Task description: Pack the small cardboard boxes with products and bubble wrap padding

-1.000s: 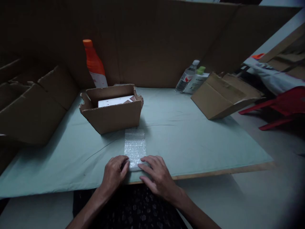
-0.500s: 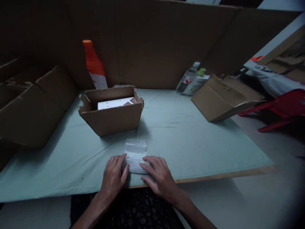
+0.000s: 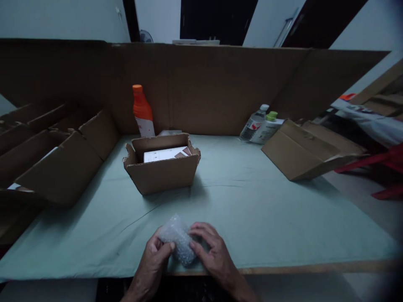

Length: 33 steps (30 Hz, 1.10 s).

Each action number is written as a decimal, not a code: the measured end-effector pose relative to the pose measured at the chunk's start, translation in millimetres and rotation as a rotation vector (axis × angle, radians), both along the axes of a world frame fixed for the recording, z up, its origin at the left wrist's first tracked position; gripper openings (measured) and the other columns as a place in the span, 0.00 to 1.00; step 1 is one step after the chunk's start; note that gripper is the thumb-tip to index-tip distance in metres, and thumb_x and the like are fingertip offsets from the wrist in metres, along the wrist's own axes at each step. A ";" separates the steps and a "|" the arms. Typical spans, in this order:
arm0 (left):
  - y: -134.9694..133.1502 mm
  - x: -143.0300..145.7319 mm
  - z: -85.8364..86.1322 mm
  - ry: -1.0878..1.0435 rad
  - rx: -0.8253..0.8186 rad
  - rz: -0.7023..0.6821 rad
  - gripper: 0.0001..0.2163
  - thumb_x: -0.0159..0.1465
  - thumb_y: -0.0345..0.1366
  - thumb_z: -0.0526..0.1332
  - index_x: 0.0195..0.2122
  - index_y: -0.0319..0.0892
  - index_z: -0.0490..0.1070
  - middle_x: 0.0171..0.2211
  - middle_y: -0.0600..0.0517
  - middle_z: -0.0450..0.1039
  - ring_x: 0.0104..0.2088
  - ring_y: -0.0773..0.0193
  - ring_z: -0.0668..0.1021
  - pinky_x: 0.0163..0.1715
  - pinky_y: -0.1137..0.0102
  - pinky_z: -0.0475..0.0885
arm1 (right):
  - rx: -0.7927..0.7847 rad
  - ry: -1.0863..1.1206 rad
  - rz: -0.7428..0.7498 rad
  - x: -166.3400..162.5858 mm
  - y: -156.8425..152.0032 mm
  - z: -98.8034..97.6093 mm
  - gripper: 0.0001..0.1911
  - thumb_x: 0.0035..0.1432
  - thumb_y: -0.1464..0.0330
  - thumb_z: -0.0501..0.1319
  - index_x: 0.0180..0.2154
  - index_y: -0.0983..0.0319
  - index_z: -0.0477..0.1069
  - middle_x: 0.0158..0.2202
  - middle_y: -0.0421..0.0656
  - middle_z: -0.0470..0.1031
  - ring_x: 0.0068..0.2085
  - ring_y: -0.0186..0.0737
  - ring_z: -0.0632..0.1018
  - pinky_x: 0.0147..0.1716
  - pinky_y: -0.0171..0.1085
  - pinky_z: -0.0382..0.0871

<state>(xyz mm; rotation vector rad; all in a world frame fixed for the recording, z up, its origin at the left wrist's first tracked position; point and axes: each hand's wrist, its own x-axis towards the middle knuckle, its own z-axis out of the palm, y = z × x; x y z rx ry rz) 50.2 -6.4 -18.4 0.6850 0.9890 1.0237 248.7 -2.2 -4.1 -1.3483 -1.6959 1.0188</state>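
Observation:
A small bundle rolled up in bubble wrap [image 3: 178, 241] sits near the front edge of the green-covered table [image 3: 252, 209]. My left hand [image 3: 153, 262] grips its left side, fingers curled over it. My right hand [image 3: 212, 256] holds its right side, fingers bent around it. Behind them stands an open cardboard box [image 3: 162, 172] with a white carton [image 3: 165, 153] inside.
An orange bottle [image 3: 142, 111] stands at the back by the cardboard wall [image 3: 220, 88]. Two bottles [image 3: 261, 123] lean at the back right beside a tipped cardboard box [image 3: 305, 153]. Folded cardboard boxes [image 3: 59, 163] pile up on the left. A red chair [image 3: 387, 167] is at the right.
The flat strip of bubble wrap has been rolled up into a compact bundle, now lifted between both hands. The view has tilted upward, showing the room beyond the cardboard wall.

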 end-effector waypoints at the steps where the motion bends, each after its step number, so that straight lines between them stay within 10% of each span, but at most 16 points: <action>1: 1.5 1.9 0.3 -0.001 0.001 0.008 0.21 0.56 0.44 0.70 0.47 0.39 0.73 0.41 0.47 0.79 0.43 0.57 0.78 0.44 0.67 0.71 | 0.026 0.000 -0.051 3.5 1.1 -1.0 0.19 0.60 0.59 0.64 0.50 0.59 0.76 0.56 0.51 0.74 0.58 0.51 0.73 0.59 0.47 0.65; 5: 7.3 4.4 3.5 0.034 0.060 -0.013 0.21 0.53 0.46 0.72 0.42 0.39 0.75 0.35 0.49 0.77 0.36 0.61 0.76 0.39 0.70 0.70 | -0.110 0.141 0.054 8.0 7.6 -2.3 0.40 0.54 0.52 0.66 0.64 0.60 0.62 0.61 0.54 0.70 0.59 0.54 0.73 0.56 0.47 0.69; 9: 20.7 -6.7 16.8 0.169 0.167 -0.033 0.20 0.54 0.49 0.70 0.39 0.39 0.75 0.32 0.49 0.77 0.34 0.60 0.77 0.36 0.69 0.72 | -0.127 0.112 0.129 1.0 22.3 18.5 0.19 0.58 0.54 0.63 0.49 0.52 0.77 0.38 0.44 0.80 0.39 0.51 0.81 0.40 0.46 0.77; 13: 49.4 -39.7 39.7 0.379 0.362 0.198 0.20 0.58 0.50 0.66 0.44 0.41 0.74 0.42 0.43 0.79 0.41 0.56 0.79 0.43 0.63 0.75 | 0.097 0.108 0.024 6.1 62.1 81.9 0.14 0.61 0.59 0.62 0.49 0.45 0.75 0.44 0.42 0.80 0.40 0.50 0.81 0.36 0.46 0.78; 17: 91.6 -67.5 51.1 0.625 0.583 0.623 0.23 0.61 0.44 0.66 0.56 0.44 0.67 0.55 0.43 0.72 0.52 0.54 0.75 0.52 0.58 0.72 | 0.382 -0.081 0.044 -9.1 126.3 163.5 0.15 0.62 0.62 0.62 0.50 0.57 0.75 0.45 0.43 0.79 0.42 0.44 0.79 0.40 0.41 0.75; 20: 120.2 -67.0 39.0 0.714 0.677 0.674 0.29 0.60 0.41 0.65 0.62 0.44 0.61 0.60 0.41 0.66 0.59 0.51 0.71 0.57 0.54 0.67 | 0.400 -0.305 0.177 -48.8 180.3 200.9 0.12 0.62 0.66 0.60 0.44 0.63 0.77 0.40 0.43 0.80 0.39 0.39 0.78 0.36 0.35 0.70; 26: 138.9 -47.2 -6.9 0.766 0.644 0.612 0.30 0.62 0.37 0.63 0.64 0.40 0.57 0.60 0.37 0.65 0.61 0.47 0.68 0.61 0.48 0.64 | 0.073 -0.809 0.414 -132.8 250.9 214.0 0.11 0.59 0.70 0.58 0.32 0.68 0.78 0.23 0.42 0.73 0.23 0.34 0.72 0.24 0.32 0.61; 33: 135.2 -45.9 -17.2 0.813 0.721 0.577 0.30 0.64 0.32 0.59 0.67 0.43 0.52 0.62 0.37 0.62 0.64 0.47 0.66 0.60 0.48 0.66 | 0.160 -1.197 0.543 -197.3 264.8 220.3 0.06 0.51 0.75 0.64 0.24 0.66 0.75 0.19 0.40 0.72 0.26 0.37 0.76 0.27 0.32 0.66</action>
